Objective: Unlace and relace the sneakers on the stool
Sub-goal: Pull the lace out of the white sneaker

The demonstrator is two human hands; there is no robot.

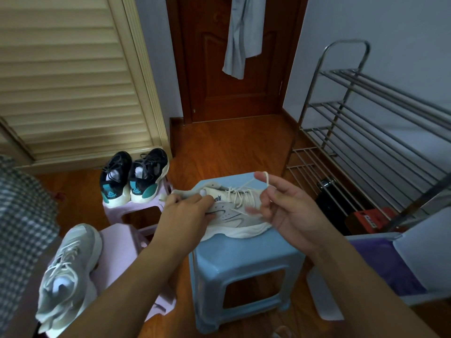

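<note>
L hand (188, 208) grips the white sneaker (234, 215) at its heel to steady it on the blue stool (244, 259), while R hand (288, 208), fingers (262, 176) curled, hooks a lace (244, 184) loop, prob. pulling it thru the eyelets.

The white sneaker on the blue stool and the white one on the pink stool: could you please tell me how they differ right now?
The sneaker on the blue stool is being handled: the left hand steadies it and the right hand pulls a lace loop up. The sneaker on the pink stool lies untouched, laces slack. The first points right, the second away from the camera. Both are pale with cream laces.
</note>
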